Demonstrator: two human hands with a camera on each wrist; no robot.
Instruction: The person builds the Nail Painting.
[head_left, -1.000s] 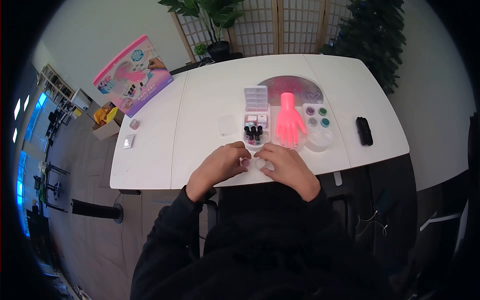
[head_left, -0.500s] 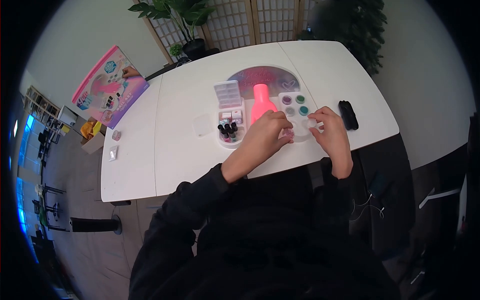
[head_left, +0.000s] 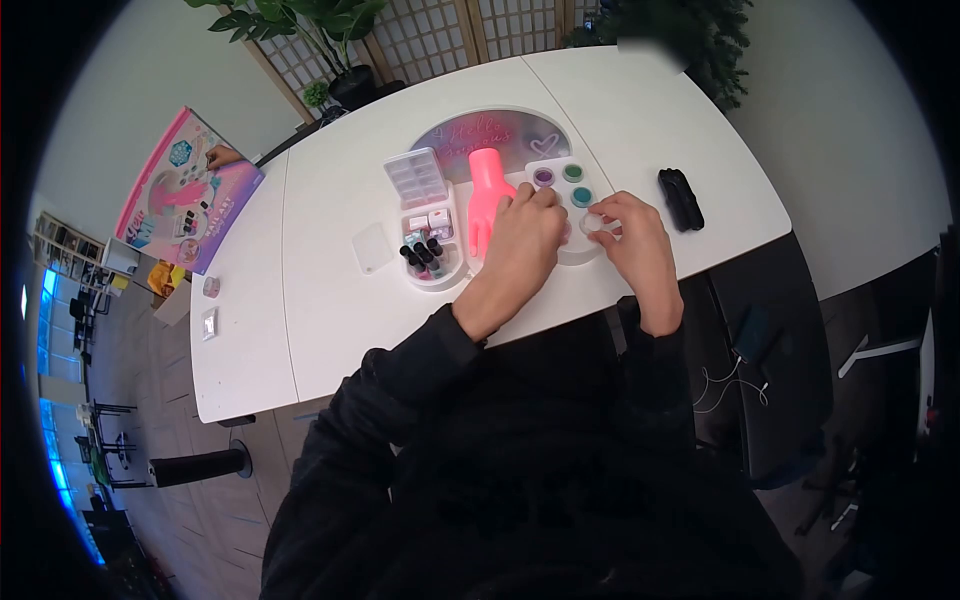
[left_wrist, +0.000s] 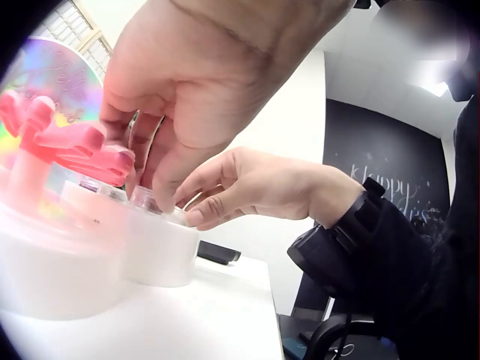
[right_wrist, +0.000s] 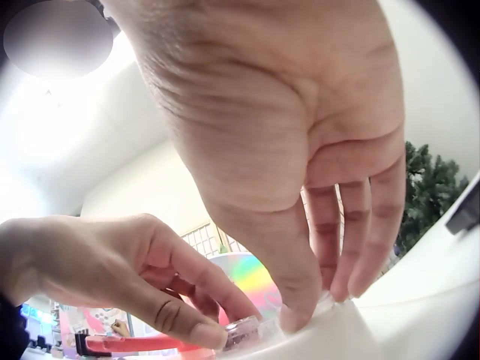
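My left hand (head_left: 515, 252) reaches over the right part of a white tray (head_left: 578, 258), beside a pink model hand (head_left: 487, 190). Its thumb and fingers pinch a small clear jar (right_wrist: 241, 334), seen low in the right wrist view. Close by, my right hand (head_left: 647, 262) pinches a small clear round piece (head_left: 592, 222) at the tray's right edge; whether it is a jar or a lid I cannot tell. Purple (head_left: 543, 177), green (head_left: 572, 172) and teal (head_left: 582, 197) pots sit in the tray behind my hands. My left fingers hide some of the tray's wells.
Black-capped bottles (head_left: 423, 256) stand in the tray's left part, below an open lidded case (head_left: 417, 178). A clear lid (head_left: 373, 249) lies left of them. A black case (head_left: 681, 200) is at right. A colourful box (head_left: 190, 195), small jar (head_left: 211, 287) and packet (head_left: 209, 323) are at far left.
Both hands have moved from the table's front edge up and right to the tray, carrying the small clear pieces. The head view has shifted, so the table things appear farther left.
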